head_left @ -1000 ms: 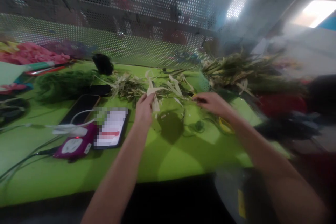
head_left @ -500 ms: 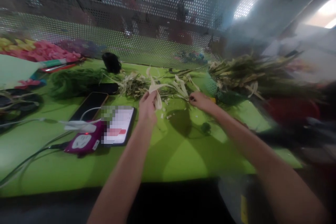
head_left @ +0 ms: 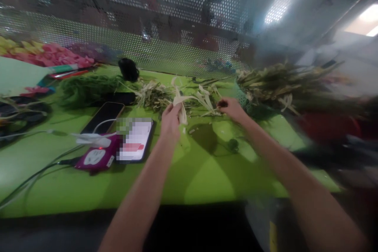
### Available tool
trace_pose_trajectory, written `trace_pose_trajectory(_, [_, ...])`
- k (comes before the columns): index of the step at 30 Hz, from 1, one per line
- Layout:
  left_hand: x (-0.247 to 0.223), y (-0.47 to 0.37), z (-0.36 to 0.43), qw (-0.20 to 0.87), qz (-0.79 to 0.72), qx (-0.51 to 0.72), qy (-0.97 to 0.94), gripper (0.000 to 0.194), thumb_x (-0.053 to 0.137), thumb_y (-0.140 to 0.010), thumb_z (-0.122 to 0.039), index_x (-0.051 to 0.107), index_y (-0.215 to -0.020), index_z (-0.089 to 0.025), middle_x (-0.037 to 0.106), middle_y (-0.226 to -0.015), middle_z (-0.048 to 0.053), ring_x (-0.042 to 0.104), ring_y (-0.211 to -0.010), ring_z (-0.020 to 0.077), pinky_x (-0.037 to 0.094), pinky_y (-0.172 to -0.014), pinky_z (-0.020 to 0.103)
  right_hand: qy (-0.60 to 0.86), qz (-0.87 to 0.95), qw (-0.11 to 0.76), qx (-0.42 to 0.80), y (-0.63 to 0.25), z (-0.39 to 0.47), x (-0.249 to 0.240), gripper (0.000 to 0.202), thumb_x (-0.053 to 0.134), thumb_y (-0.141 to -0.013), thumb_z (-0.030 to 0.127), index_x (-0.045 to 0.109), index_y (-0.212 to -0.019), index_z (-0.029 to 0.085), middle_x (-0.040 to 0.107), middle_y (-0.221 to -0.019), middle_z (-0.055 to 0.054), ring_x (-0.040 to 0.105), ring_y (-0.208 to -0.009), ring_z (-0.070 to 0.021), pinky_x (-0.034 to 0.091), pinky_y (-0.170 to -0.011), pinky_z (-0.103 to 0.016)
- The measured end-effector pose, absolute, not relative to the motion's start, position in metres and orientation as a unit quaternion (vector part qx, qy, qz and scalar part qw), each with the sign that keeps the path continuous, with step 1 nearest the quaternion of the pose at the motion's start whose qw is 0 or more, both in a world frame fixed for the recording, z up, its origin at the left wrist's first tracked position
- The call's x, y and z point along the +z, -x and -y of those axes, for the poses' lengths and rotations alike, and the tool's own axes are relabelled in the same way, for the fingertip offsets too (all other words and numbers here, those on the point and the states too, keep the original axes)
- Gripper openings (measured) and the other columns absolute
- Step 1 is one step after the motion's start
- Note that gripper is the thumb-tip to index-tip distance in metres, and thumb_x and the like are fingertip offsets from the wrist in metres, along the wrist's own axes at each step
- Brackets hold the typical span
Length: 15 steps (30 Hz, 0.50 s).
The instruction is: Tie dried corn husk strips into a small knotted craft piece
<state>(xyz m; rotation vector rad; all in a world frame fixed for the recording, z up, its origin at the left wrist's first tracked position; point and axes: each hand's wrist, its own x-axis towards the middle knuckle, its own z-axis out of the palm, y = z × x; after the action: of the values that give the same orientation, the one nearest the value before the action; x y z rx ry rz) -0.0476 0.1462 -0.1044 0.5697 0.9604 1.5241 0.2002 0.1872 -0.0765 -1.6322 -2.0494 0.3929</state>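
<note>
My left hand (head_left: 171, 120) is closed around a pale, husk-like bloom (head_left: 180, 104) with long strips spreading from it above the green table. To its right, my right hand (head_left: 232, 109) has its fingers curled in at the edge of the loose pale strips (head_left: 205, 97). What its fingertips hold, if anything, is too dark and small to make out. Behind my left hand lies a heap of dried, straw-coloured plant pieces (head_left: 153, 94). Small pale scraps (head_left: 193, 130) are scattered on the tabletop between my hands.
A lit phone (head_left: 137, 138), a dark phone (head_left: 104, 117) and a purple power socket (head_left: 96, 157) with cables lie left. Green netting (head_left: 85, 88) and pink ruffled material (head_left: 62, 56) lie behind. Right stands a green basket (head_left: 243, 98) of dried stems (head_left: 274, 80). A perforated metal panel (head_left: 177, 43) rises behind.
The view has shifted slightly. My right hand has moved a little right and up, away from the bloom. My left hand keeps its hold on the bloom.
</note>
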Motion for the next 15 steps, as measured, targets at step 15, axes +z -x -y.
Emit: trace_pose_trajectory(15, [-0.105,0.043,-0.149,0.571,-0.414,0.669,-0.234,0.015,0.076,-0.069,-0.028,0.070,-0.081,-0.020,0.069,-0.082,0.003,0.062,-0.070,0.0118,0.044,-0.066,0.025,0.629,0.768,-0.039,0.118,-0.245,-0.121,-0.077,0.022,0.064,-0.073,0.017,0.071,-0.093,0.015,0.074,-0.095,-0.009,0.066,-0.084,-0.0219,0.046,-0.073,-0.027])
